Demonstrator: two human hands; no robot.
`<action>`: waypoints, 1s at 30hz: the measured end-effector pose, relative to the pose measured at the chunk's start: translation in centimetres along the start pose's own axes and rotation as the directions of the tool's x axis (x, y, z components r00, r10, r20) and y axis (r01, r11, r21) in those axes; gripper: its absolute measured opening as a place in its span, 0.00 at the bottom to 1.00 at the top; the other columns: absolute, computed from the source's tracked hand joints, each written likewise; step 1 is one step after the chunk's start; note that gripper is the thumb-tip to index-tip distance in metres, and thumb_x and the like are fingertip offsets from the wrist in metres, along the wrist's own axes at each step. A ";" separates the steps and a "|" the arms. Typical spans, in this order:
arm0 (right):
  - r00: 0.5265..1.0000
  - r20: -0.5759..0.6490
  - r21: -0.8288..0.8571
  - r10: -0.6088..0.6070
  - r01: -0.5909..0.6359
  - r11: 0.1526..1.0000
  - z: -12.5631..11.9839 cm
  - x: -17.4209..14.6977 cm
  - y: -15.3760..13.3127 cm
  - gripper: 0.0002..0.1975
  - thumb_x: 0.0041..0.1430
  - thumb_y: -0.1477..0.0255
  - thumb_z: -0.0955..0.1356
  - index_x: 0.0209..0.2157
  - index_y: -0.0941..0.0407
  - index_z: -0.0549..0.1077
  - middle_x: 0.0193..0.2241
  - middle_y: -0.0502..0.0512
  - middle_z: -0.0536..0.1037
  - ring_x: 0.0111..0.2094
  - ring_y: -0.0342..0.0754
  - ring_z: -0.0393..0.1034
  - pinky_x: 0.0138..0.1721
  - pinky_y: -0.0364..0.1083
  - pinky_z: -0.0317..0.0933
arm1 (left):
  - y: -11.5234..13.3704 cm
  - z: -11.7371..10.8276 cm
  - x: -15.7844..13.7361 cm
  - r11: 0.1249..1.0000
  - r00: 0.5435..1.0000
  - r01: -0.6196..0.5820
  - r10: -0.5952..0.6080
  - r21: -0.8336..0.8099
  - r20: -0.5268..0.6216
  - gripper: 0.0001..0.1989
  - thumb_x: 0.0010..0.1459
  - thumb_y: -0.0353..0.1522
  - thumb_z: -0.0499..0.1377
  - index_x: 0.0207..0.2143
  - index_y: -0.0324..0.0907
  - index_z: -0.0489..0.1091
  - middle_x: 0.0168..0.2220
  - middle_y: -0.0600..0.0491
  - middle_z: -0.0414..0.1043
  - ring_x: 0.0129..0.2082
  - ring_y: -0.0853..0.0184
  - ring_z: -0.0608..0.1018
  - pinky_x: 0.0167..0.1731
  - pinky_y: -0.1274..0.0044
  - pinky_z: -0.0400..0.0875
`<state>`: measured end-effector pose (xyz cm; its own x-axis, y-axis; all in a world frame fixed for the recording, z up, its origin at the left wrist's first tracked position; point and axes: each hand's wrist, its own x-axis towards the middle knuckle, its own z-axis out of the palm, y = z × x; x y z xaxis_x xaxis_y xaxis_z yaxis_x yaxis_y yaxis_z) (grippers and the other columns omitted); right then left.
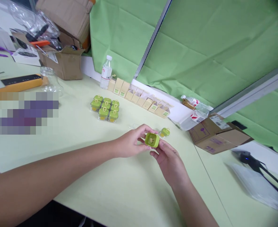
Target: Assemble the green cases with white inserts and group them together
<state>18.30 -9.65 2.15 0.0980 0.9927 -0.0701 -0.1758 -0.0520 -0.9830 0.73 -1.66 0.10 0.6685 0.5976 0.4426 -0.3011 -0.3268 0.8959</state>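
Both my left hand (131, 142) and my right hand (170, 160) are closed on a small green square lid (149, 144), held above the table. Its hollow underside faces me, and a small yellowish piece (151, 140) shows inside. Just beyond my fingers stands a small clear container with a green lid (165, 131), partly hidden by my right hand. A faint clear object (134, 126) lies behind my left hand; its shape is hard to make out. Farther left, several clear containers with green lids (105, 106) and yellowish loops on top stand grouped together.
A row of small cardboard boxes (135, 96) runs along the back edge beside an upright water bottle (106, 72). At the right are a cardboard box (216, 134) and lying bottles (195, 115). A glass jar (49, 81) and an open carton (66, 64) stand left.
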 end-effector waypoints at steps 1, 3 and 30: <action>1.000 0.027 -0.005 0.000 0.000 1.000 0.2 -0.1 -0.1 0.13 0.61 0.61 0.70 0.45 0.49 0.80 0.48 0.57 0.79 0.46 0.52 0.71 0.40 0.48 0.67 | 0.0 0.0 0.0 0.999 1.000 0.000 0.001 0.045 -0.011 0.23 0.60 0.26 0.62 0.55 0.49 0.63 0.58 0.47 0.69 0.53 0.62 0.76 0.49 0.66 0.73; 0.997 0.071 -0.011 -0.003 0.004 1.000 0.5 -0.3 -0.2 0.15 0.62 0.60 0.69 0.48 0.48 0.78 0.51 0.57 0.78 0.49 0.54 0.71 0.45 0.50 0.67 | 0.1 0.0 0.0 0.991 0.999 -0.034 0.038 0.129 -0.027 0.23 0.59 0.27 0.62 0.56 0.48 0.63 0.57 0.47 0.70 0.53 0.62 0.76 0.50 0.66 0.72; 0.994 0.033 0.021 -0.108 0.107 0.994 1.2 -0.3 0.3 0.17 0.52 0.70 0.77 0.43 0.46 0.75 0.43 0.48 0.77 0.42 0.46 0.71 0.50 0.49 0.66 | 0.5 0.7 -0.1 0.805 0.926 -0.163 0.324 0.571 -0.192 0.06 0.57 0.28 0.62 0.37 0.44 0.77 0.58 0.51 0.69 0.47 0.63 0.76 0.49 0.69 0.74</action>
<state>17.04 -9.87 2.05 0.0841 0.9956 0.0420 -0.1852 0.0571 -0.9810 1.02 -2.35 0.45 0.3909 0.5882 0.7079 0.0364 -0.7784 0.6267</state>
